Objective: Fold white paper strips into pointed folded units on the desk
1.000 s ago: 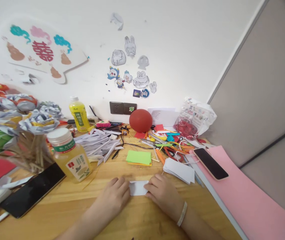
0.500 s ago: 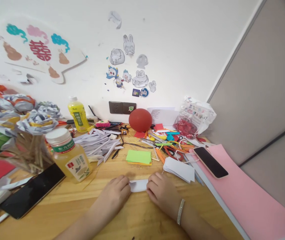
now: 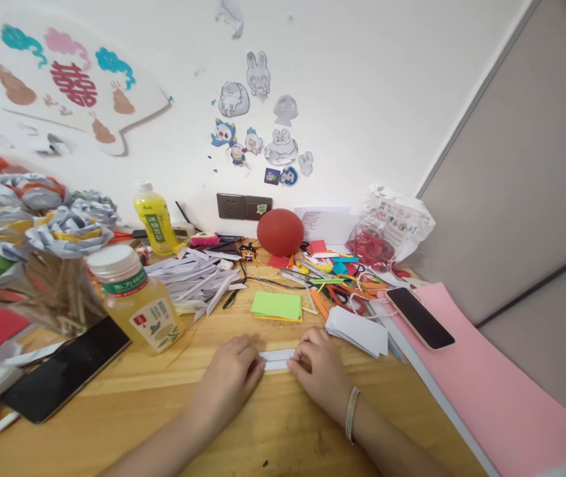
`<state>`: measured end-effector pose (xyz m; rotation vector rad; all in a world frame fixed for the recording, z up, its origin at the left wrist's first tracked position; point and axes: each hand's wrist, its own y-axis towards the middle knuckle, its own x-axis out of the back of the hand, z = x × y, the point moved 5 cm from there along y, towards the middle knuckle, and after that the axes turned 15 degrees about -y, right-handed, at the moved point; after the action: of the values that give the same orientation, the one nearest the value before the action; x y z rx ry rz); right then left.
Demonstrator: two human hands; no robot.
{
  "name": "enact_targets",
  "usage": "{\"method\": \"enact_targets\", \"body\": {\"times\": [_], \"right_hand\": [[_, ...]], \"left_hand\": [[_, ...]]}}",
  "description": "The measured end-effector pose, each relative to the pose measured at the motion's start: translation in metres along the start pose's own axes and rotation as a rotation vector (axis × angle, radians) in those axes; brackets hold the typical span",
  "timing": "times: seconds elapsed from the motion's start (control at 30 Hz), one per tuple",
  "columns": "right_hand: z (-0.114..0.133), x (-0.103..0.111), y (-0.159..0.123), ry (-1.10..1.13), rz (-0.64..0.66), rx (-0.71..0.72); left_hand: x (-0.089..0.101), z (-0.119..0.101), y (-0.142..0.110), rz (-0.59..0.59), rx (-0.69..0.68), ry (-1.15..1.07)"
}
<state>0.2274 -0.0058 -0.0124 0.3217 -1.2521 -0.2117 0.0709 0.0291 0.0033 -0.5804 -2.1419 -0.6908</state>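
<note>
A small white sheet of paper [image 3: 277,359] with a fold line along its length lies on the wooden table between my hands. My left hand [image 3: 235,371] is closed on its left end, fingers bent and thumb at the near side. At the right end, my right hand [image 3: 318,364] pinches the paper between thumb and fingers; a bracelet circles that wrist. The parts of the paper under my fingers are hidden. Just beyond the hands lies a stack of green paper slips [image 3: 277,305]. Right of it, near my right hand, sits a stack of white slips [image 3: 357,330].
Two drink bottles, the nearer one [image 3: 136,301] beside a black phone [image 3: 67,368], stand at left. White paper strips [image 3: 196,278], a red balloon [image 3: 281,232] and scissors among colored scraps lie behind. Another phone [image 3: 419,318] rests on pink paper [image 3: 501,384] at right.
The paper between my hands now shows a lengthwise crease and a narrower shape. My right fingers have lifted into a pinch, and the view has shifted slightly.
</note>
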Motion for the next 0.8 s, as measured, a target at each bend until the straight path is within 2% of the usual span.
{"method": "enact_targets", "body": {"times": [0.1, 0.2, 0.3, 0.43, 0.53, 0.6, 0.67, 0.8], "right_hand": [[-0.001, -0.001, 0.000, -0.019, -0.013, -0.011], [-0.001, 0.000, -0.001, -0.003, -0.016, 0.036], [0.001, 0.002, -0.003, 0.009, -0.014, 0.138], [0.007, 0.009, -0.007, -0.041, -0.095, 0.317], [0.008, 0.013, -0.008, -0.039, -0.135, 0.342], [0.007, 0.014, -0.007, -0.054, -0.136, 0.358], [0.008, 0.013, -0.008, -0.092, -0.118, 0.430], [0.008, 0.009, -0.010, -0.184, -0.090, 0.539]], "left_hand": [[-0.001, 0.001, -0.001, 0.004, -0.004, 0.025], [-0.002, 0.003, -0.004, 0.040, -0.074, 0.005], [-0.001, 0.003, -0.007, 0.061, -0.210, 0.042], [0.004, -0.005, -0.012, 0.051, -0.430, 0.179], [0.007, -0.009, -0.015, 0.037, -0.512, 0.252], [0.005, -0.011, -0.016, 0.057, -0.529, 0.295], [0.000, -0.011, -0.017, 0.122, -0.527, 0.332], [-0.011, -0.010, -0.020, 0.228, -0.431, 0.425]]}}
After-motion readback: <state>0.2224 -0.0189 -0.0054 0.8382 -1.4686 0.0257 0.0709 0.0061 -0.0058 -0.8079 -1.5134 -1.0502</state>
